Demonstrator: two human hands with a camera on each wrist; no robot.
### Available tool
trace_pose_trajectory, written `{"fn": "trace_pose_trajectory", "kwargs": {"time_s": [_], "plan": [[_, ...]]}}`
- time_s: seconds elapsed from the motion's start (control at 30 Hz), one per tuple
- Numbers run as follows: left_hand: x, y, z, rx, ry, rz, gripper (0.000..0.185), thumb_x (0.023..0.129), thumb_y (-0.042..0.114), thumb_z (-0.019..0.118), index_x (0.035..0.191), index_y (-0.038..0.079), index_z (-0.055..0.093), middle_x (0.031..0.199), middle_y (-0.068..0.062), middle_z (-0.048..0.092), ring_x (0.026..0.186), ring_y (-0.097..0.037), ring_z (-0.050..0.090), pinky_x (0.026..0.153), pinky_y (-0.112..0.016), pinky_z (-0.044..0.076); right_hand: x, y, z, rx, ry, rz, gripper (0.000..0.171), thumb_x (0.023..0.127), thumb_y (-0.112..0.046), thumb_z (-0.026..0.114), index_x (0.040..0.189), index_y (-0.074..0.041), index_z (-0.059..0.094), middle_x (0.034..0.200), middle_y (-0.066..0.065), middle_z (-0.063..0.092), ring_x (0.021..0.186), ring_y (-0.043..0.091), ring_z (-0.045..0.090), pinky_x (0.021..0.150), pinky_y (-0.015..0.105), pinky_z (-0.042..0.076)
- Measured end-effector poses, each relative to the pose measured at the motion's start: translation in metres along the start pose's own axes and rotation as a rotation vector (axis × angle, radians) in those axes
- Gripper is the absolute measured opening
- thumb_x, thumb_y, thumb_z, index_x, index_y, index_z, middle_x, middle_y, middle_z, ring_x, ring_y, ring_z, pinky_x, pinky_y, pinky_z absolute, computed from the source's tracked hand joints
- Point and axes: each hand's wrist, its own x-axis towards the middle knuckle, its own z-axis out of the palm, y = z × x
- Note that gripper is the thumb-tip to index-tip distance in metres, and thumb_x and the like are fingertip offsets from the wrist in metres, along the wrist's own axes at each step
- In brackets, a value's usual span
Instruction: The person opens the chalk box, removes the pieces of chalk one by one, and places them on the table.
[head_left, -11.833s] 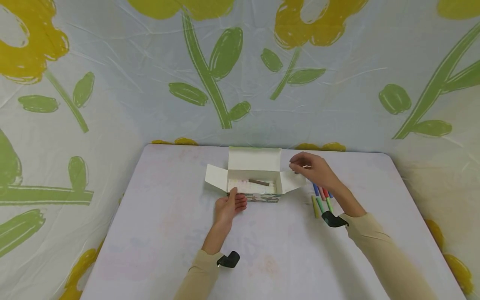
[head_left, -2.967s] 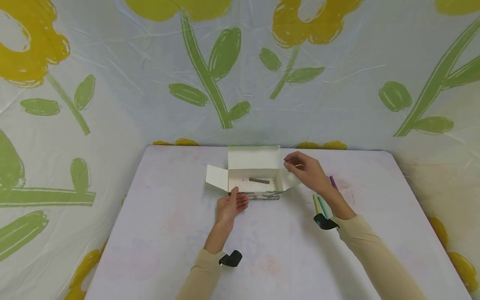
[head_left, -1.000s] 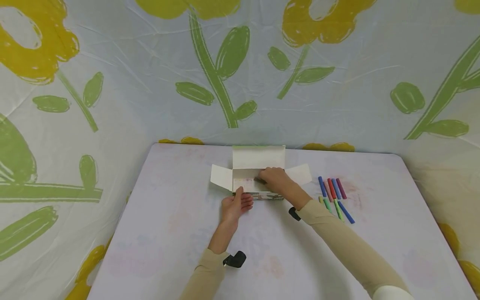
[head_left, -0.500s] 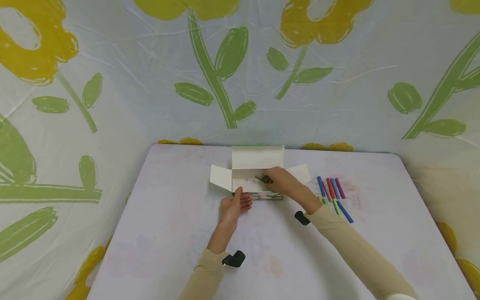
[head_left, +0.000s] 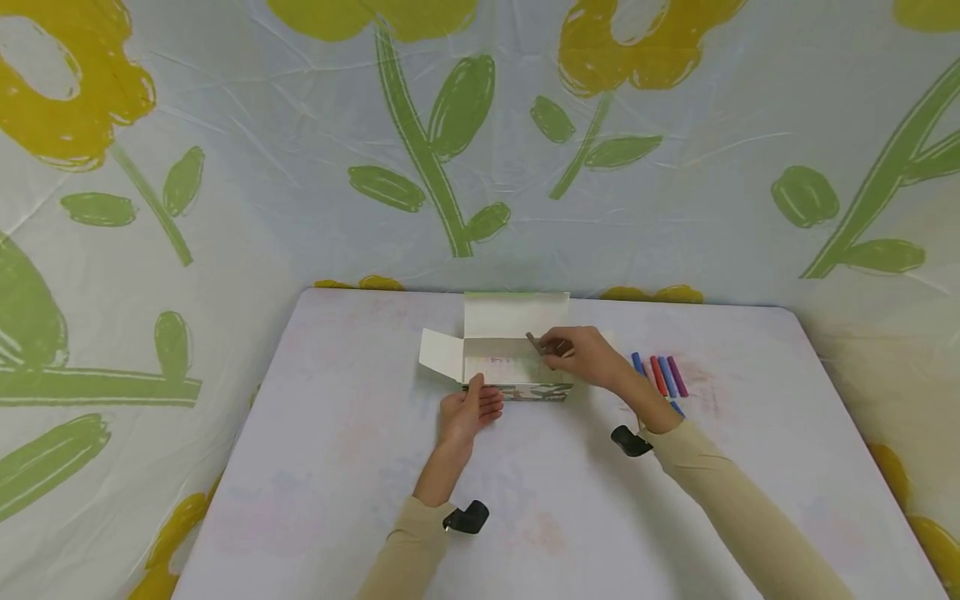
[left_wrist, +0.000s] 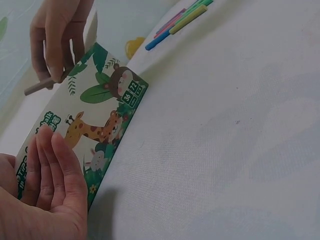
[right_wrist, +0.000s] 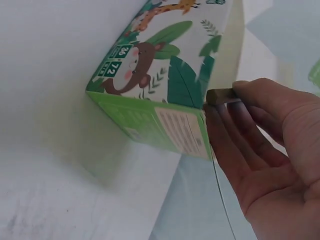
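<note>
A brown crayon [head_left: 533,341] is pinched between the thumb and fingers of my right hand [head_left: 588,357], held at the right end of an open cardboard box [head_left: 534,392]. The right wrist view shows the blunt end of the crayon [right_wrist: 220,96] sticking out from the fingertips beside the box's corner. My left hand [head_left: 459,417] grips the front wall of the box near its left end, thumb over the rim. In the left wrist view its fingers [left_wrist: 65,167] lie fairly straight against the printed animal side [left_wrist: 95,127].
Several coloured crayons [head_left: 677,377] lie on the table to the right, partly hidden by the right forearm. The box's left flap [head_left: 442,353] and back lid [head_left: 516,313] stand open. A flower-printed sheet [head_left: 300,200] rises behind the table.
The brown crayon lay inside the box earlier. My right hand has reached in, taken hold of it and raised it toward the box's right end. The left hand has stayed on the front wall.
</note>
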Motion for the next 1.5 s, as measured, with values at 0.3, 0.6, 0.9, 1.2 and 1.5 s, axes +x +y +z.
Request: {"fn": "trace_pose_trajectory", "kwargs": {"time_s": [0.3, 0.6, 0.9, 1.2, 1.5], "plan": [[-0.003, 0.004, -0.001, 0.021, -0.003, 0.003, 0.044, 0.105, 0.032, 0.062, 0.097, -0.011, 0.07, 0.082, -0.008, 0.073, 0.071, -0.013, 0.071, 0.073, -0.028, 0.063, -0.021, 0.005, -0.028, 0.067, 0.078, 0.106, 0.023, 0.096, -0.011, 0.074, 0.116, -0.001, 0.072, 0.106, 0.013, 0.073, 0.099, 0.031, 0.071, 0.086, 0.042, 0.061], [-0.002, 0.003, -0.002, 0.028, 0.0, 0.009, 0.043, 0.105, 0.031, 0.061, 0.096, -0.01, 0.07, 0.082, -0.009, 0.072, 0.072, -0.014, 0.071, 0.074, -0.028, 0.063, -0.044, 0.012, -0.054, 0.117, 0.096, 0.166, 0.031, 0.099, -0.019, 0.072, 0.123, -0.001, 0.069, 0.11, 0.014, 0.072, 0.105, 0.031, 0.068, 0.082, 0.017, 0.056], [-0.003, 0.003, -0.002, 0.032, 0.005, 0.001, 0.046, 0.105, 0.033, 0.062, 0.101, -0.012, 0.069, 0.083, -0.009, 0.072, 0.072, -0.013, 0.07, 0.076, -0.029, 0.063, -0.071, 0.021, -0.076, 0.156, 0.114, 0.251, 0.039, 0.101, -0.025, 0.069, 0.132, -0.002, 0.064, 0.126, 0.017, 0.068, 0.118, 0.037, 0.065, 0.091, 0.02, 0.054], [-0.003, 0.002, -0.002, 0.036, 0.0, 0.005, 0.048, 0.105, 0.033, 0.062, 0.102, -0.014, 0.069, 0.082, -0.009, 0.072, 0.071, -0.013, 0.07, 0.074, -0.027, 0.062, -0.099, 0.038, -0.085, 0.124, 0.134, 0.312, 0.043, 0.103, -0.03, 0.065, 0.135, -0.001, 0.061, 0.125, 0.018, 0.068, 0.118, 0.034, 0.064, 0.098, 0.047, 0.056], [-0.003, 0.001, -0.001, 0.04, -0.008, 0.001, 0.045, 0.105, 0.032, 0.061, 0.101, -0.012, 0.069, 0.084, -0.01, 0.072, 0.073, -0.014, 0.071, 0.075, -0.027, 0.062, -0.129, 0.061, -0.088, 0.131, 0.122, 0.391, 0.047, 0.104, -0.034, 0.064, 0.136, 0.0, 0.059, 0.128, 0.02, 0.067, 0.103, -0.009, 0.058, 0.097, 0.045, 0.054]]}}
